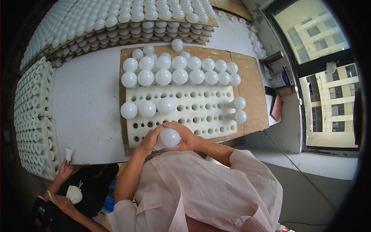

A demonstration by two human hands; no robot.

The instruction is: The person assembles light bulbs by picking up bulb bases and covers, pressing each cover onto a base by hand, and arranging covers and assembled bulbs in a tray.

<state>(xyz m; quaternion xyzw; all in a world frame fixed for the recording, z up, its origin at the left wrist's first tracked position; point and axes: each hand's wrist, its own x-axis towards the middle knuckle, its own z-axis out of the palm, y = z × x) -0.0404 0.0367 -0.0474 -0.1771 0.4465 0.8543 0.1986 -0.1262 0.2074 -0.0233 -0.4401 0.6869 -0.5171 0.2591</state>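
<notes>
Close in front of my chest, a white round-domed light bulb [170,137] is held between both hands. My left hand [150,140] curls around its left side, and my right hand [188,135] wraps its right side, with the fingers meeting behind the dome. The bulb's lower part is hidden by my hands. Just beyond them lies a white foam tray [216,133] with rows of holes. White bulbs [163,77] fill its far rows, three bulbs [147,109] stand at its left in a nearer row, and two bulbs [240,110] stand at its right edge.
A cardboard sheet [253,77] lies under the tray on the white table [87,104]. Stacked layers of bulbs [112,21] stand at the back left. Trays of white bulb housings [36,100] line the left edge. A co-worker's hand [65,169] holds a white cone-shaped housing [69,154].
</notes>
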